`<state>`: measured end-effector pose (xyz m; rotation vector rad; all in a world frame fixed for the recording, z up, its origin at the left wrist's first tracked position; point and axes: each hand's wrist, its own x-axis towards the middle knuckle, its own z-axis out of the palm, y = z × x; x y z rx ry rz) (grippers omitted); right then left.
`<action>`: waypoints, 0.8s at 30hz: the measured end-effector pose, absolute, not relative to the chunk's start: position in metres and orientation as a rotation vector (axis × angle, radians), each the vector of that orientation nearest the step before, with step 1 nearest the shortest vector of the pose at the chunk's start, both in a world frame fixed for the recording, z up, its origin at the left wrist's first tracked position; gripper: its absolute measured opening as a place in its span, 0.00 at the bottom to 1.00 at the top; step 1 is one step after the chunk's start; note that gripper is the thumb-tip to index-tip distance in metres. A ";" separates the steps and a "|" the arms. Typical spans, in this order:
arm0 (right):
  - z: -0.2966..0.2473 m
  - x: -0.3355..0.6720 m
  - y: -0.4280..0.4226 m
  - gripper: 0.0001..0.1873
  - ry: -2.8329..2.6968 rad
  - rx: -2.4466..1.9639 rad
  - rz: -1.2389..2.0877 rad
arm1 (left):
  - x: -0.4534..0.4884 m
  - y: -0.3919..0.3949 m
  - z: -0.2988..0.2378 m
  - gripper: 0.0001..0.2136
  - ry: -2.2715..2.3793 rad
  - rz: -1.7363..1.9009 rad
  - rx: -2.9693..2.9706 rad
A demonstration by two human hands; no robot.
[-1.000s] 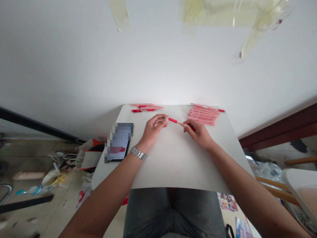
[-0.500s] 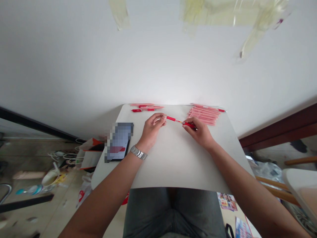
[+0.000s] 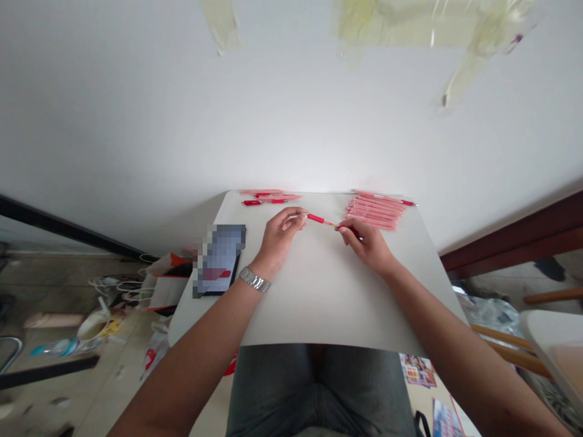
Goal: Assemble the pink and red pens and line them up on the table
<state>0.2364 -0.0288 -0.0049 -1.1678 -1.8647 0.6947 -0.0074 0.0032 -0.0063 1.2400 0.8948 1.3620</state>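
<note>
Above the white table (image 3: 319,297), the left hand (image 3: 279,240) and right hand (image 3: 368,247) grip opposite ends of a red pen (image 3: 316,218).

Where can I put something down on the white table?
Bare table between the forearms, down to the near edge. There's a smaller gap at the back, between pens and pink bunch. Crowded: those back corners, and left, by the phone.

The table (image 3: 314,303) is backed by a wall (image 3: 291,115). Loose pens (image 3: 277,201) are laid far left, a row of pens (image 3: 374,212) far right, a phone (image 3: 221,252) nearer left. Between the left hand (image 3: 280,235) and right hand (image 3: 370,244), a pen (image 3: 316,218) is held.
</note>
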 end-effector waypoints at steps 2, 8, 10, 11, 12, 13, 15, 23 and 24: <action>-0.005 0.237 -0.029 0.18 -1.867 -1.163 0.708 | -0.007 0.003 -0.006 0.13 0.899 1.363 1.245; -0.005 0.236 -0.029 0.22 -1.868 -1.158 0.763 | -0.007 0.003 -0.006 0.13 0.898 1.362 1.241; -0.005 0.235 -0.029 0.22 -1.865 -1.163 0.744 | -0.007 0.002 -0.005 0.13 0.898 1.368 1.238; -0.005 0.235 -0.029 0.22 -1.865 -1.166 0.722 | -0.007 0.002 -0.005 0.13 0.901 1.376 1.235; -0.005 0.235 -0.029 0.22 -1.869 -1.169 0.697 | -0.007 0.002 -0.004 0.13 0.906 1.386 1.230; -0.005 0.234 -0.029 0.21 -1.876 -1.170 0.671 | -0.007 0.003 -0.004 0.13 0.913 1.399 1.222; -0.005 0.234 -0.029 0.21 -1.899 -1.162 0.629 | -0.007 0.003 -0.005 0.13 0.926 1.420 1.205; -0.003 0.236 -0.028 0.25 -1.899 -1.158 0.659 | -0.004 0.003 -0.005 0.14 0.900 1.447 1.188; -0.002 0.236 -0.028 0.26 -1.895 -1.163 0.679 | -0.004 0.003 -0.005 0.14 0.895 1.449 1.186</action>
